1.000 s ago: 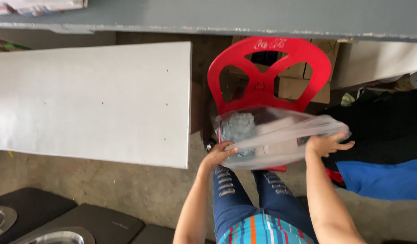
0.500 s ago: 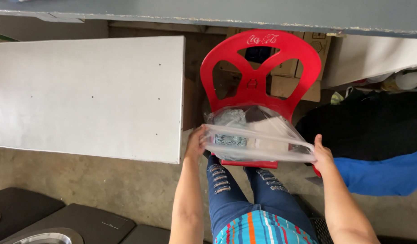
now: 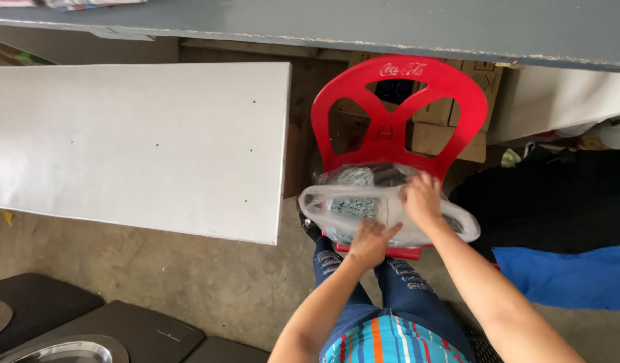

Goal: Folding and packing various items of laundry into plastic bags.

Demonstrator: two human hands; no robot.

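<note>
A clear plastic bag (image 3: 384, 208) now rests on the seat of a red plastic chair (image 3: 397, 107) at centre frame, where half a second ago it was held stretched open in the air by both hands at its ends. The right hand (image 3: 423, 198) has closed on the bag's top, while the left hand (image 3: 372, 242) presses its front, fingers partly spread. A white bench (image 3: 135, 141) fills the left of the frame.
</note>
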